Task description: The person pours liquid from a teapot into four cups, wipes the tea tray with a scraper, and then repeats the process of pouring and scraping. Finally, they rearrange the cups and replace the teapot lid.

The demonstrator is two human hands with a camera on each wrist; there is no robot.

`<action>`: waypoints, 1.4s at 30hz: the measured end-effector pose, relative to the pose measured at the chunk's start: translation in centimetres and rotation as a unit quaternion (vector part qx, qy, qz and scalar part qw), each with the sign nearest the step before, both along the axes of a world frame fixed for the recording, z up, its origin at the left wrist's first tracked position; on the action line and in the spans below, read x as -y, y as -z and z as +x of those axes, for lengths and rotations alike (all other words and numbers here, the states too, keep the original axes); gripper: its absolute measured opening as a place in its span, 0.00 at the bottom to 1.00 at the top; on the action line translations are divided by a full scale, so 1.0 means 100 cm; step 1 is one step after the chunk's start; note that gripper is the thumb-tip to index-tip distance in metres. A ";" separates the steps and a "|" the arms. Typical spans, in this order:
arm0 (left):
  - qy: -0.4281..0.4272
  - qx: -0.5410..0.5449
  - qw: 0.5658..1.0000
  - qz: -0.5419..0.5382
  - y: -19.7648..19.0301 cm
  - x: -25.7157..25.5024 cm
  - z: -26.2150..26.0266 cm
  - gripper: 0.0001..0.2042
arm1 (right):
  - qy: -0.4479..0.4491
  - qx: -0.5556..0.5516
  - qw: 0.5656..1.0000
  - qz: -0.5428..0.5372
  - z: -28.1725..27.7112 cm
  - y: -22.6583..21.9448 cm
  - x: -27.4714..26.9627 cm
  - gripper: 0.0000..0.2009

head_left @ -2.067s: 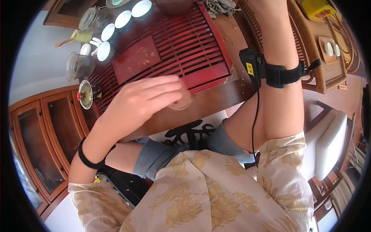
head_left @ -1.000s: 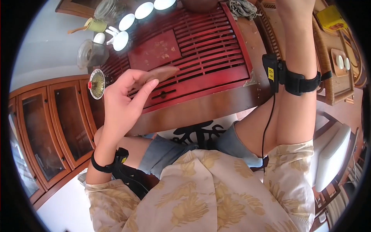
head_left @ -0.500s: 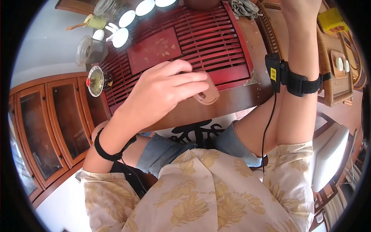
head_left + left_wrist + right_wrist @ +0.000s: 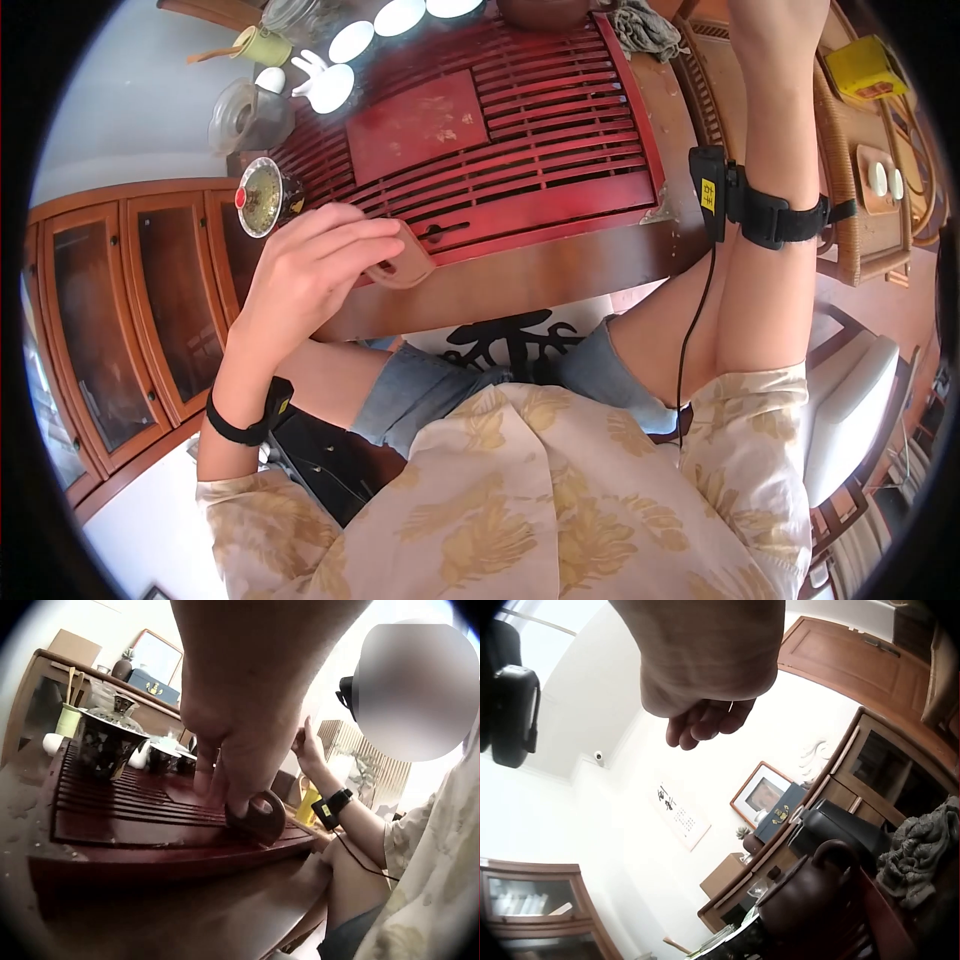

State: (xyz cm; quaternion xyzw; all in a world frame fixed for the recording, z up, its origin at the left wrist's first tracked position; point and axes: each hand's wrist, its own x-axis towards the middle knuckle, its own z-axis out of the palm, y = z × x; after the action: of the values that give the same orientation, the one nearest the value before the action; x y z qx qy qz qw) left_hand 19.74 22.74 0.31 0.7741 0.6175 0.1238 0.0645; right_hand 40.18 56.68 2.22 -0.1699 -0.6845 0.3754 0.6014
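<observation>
My left hand (image 4: 310,265) grips a flat brown piece with a rounded end and a hole (image 4: 408,262), over the front edge of the red slatted tea tray (image 4: 560,205). In the left wrist view this holed brown piece (image 4: 271,817) tilts close over the tray, partly hidden by my fingers. My right hand (image 4: 709,712) is raised off to the right, fingers loosely bent, with nothing seen in it. The head view shows only its wrist side at the top edge. A dark lidded gaiwan (image 4: 262,198) stands at the tray's left end, near my left hand.
White-lined cups (image 4: 350,42) and a white rabbit-eared figure (image 4: 325,85) line the tray's far side. A glass jar (image 4: 245,122) sits at the left. A brown teapot (image 4: 810,892) and a grey cloth-like lump (image 4: 645,30) lie at the far right.
My left hand swings right with the brown piece, then back left toward the tray's front left, turning the piece on the way. The right arm stays raised, nearly still.
</observation>
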 end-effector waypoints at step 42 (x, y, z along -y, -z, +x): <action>-0.236 0.071 0.969 0.020 0.019 0.027 0.029 0.06 | 0.070 0.017 0.990 0.123 0.000 0.002 0.009 0.33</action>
State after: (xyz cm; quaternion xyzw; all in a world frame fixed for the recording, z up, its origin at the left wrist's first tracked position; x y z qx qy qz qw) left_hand 22.69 20.06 -1.63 0.5967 0.7740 0.2028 0.0615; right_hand 40.18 55.81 2.07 -0.1487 -0.7216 0.2426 0.6311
